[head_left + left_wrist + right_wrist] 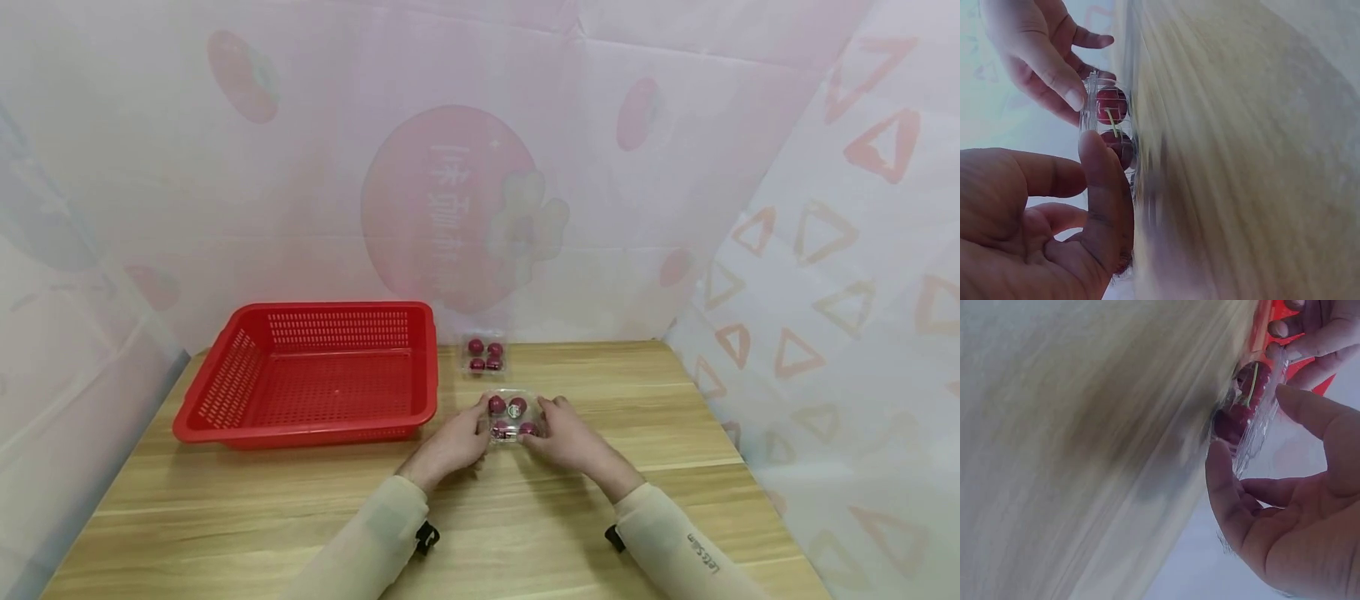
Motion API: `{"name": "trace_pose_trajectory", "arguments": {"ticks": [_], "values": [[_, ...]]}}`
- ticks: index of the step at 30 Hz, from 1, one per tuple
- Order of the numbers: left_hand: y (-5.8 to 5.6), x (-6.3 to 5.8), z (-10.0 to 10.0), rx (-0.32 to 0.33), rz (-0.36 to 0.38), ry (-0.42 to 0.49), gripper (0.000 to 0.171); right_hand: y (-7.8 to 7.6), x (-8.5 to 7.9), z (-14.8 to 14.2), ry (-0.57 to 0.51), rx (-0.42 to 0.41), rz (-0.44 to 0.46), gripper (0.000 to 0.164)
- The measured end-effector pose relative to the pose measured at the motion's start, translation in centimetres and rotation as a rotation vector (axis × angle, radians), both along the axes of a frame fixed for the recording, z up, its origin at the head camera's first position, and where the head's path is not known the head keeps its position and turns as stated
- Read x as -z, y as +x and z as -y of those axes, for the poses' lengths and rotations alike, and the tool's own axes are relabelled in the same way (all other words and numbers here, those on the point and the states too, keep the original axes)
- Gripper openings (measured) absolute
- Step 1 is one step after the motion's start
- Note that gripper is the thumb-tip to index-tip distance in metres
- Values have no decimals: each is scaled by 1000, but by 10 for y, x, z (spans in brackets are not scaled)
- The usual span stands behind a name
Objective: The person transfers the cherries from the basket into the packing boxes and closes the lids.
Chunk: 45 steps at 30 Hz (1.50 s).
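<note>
A clear plastic clamshell box (508, 419) with several dark red cherries (1111, 105) inside sits low over the wooden table, between both hands. A small round label marks its lid, and a green stem shows through the side in both wrist views. My left hand (455, 440) grips the box's left side, thumb and fingers at its edge. From the right, my right hand (567, 437) holds the opposite side between thumb and fingers. Whether the underside touches the table is hard to tell. Behind it stands a second clear box (484, 373) of dark red cherries.
A large red plastic basket (315, 435) with perforated walls occupies the left of the wooden table (517, 533). A printed pink curtain (585, 292) hangs along the back edge, and patterned sheets close off both sides.
</note>
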<state>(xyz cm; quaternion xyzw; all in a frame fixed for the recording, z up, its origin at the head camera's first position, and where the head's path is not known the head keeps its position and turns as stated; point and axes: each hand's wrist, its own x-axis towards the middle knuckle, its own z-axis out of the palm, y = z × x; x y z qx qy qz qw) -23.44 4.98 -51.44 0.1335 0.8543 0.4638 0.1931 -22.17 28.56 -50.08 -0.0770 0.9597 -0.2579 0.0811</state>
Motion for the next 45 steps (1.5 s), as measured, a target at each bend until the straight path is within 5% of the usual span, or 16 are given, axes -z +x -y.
{"name": "trace_pose_trajectory", "arguments": {"ticks": [17,24,29,35,41,45], "values": [[3,0,7,50,43,34,82,3,-1,15,177,14,-64,90],[6,-1,8,17,70,90,80,2,-2,18,210,12,-68,90],[6,1,8,-10,63,77,80,1,0,24,215,-21,-170,83],[2,-1,8,-8,0,14,74,-5,4,30,224,-115,-271,70],[4,-4,14,-34,-167,-132,67,-14,8,38,224,-121,-287,69],[11,-5,16,-40,-177,-141,68,-17,9,43,232,-114,-279,69]]}}
